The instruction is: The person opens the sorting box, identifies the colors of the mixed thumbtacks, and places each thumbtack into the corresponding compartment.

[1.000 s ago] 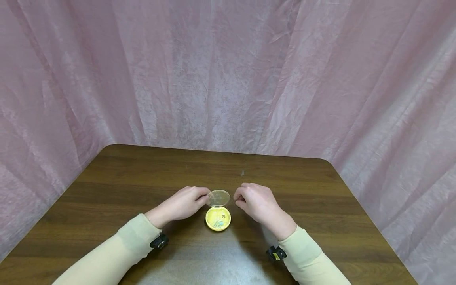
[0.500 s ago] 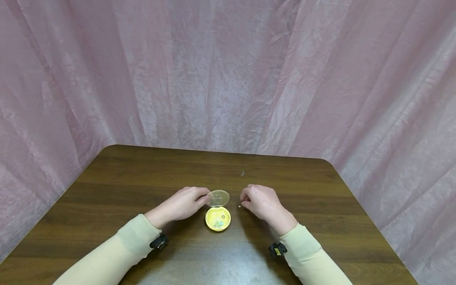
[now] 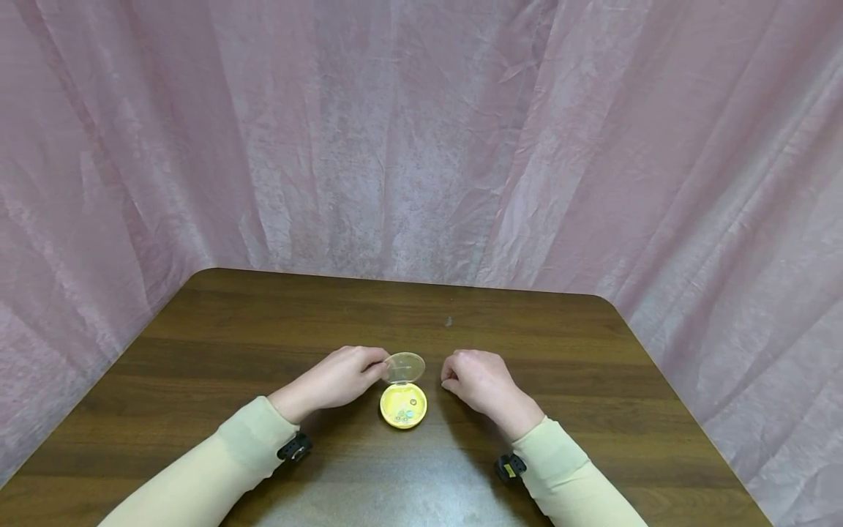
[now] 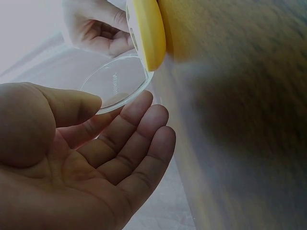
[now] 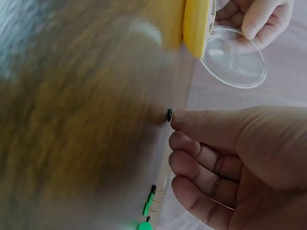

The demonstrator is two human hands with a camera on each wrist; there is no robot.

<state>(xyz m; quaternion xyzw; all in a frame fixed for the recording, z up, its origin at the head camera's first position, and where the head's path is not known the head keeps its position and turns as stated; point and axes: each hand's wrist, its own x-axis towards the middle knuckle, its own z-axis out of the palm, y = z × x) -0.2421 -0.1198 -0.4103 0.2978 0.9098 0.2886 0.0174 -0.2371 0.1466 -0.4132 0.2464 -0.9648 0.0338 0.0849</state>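
Observation:
A round yellow case (image 3: 403, 425) stands on the table, its clear lid (image 3: 406, 366) hinged up; several small pieces lie inside. My left hand (image 3: 345, 375) pinches the lid's edge between thumb and forefinger, the other fingers relaxed, as the left wrist view (image 4: 110, 158) shows. To the right of the case, my right hand (image 3: 479, 380) is low over the table with curled fingers. In the right wrist view its thumb tip meets a small black thumbtack (image 5: 170, 115), with the forefinger hidden behind the thumb. The hand hides this tack in the head view.
Several green and black thumbtacks (image 5: 149, 201) lie with pins up beyond my right hand in the right wrist view. The brown wooden table (image 3: 296, 307) ends at a pink curtain (image 3: 395, 146). A small pale mark (image 3: 448, 321) shows farther back on the tabletop.
My right hand draws back slightly to the right, baring a small piece on the table, then comes down over it and covers it. My left hand and the case stay put.

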